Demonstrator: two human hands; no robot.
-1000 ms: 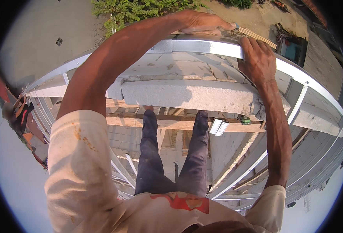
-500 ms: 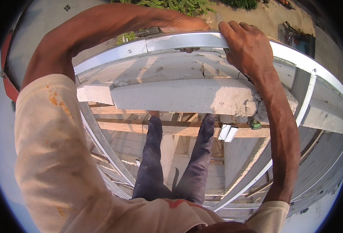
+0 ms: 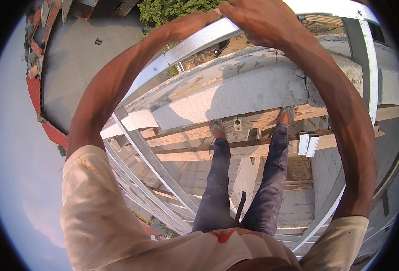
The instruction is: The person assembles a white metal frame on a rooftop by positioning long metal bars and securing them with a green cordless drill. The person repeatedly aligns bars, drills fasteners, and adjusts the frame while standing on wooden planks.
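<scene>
A shiny metal channel (image 3: 204,39) crosses in front of me at the top of a metal frame. My right hand (image 3: 259,20) is closed over it, the back of the hand covering part of the metal. Close beside it, my left hand (image 3: 206,19) reaches along the channel's far side; its fingers are hidden behind the right hand. Below the channel runs a pale concrete beam (image 3: 235,92), cracked near my right forearm. My feet, in sandals (image 3: 217,128), stand at a wooden beam (image 3: 258,118) just under the concrete.
Metal uprights (image 3: 152,158) slope down on the left, and another upright (image 3: 368,67) stands at the right. A white socket (image 3: 238,123) lies between my feet. Short white metal pieces (image 3: 308,144) rest on a lower timber. Far below are block walls, a grey roof (image 3: 91,63) and green foliage (image 3: 177,20).
My view has swung left, so the frame appears tilted and more roof and sky show. Both hands appear higher in view, the right now overlapping the left. My sandalled feet have come into sight.
</scene>
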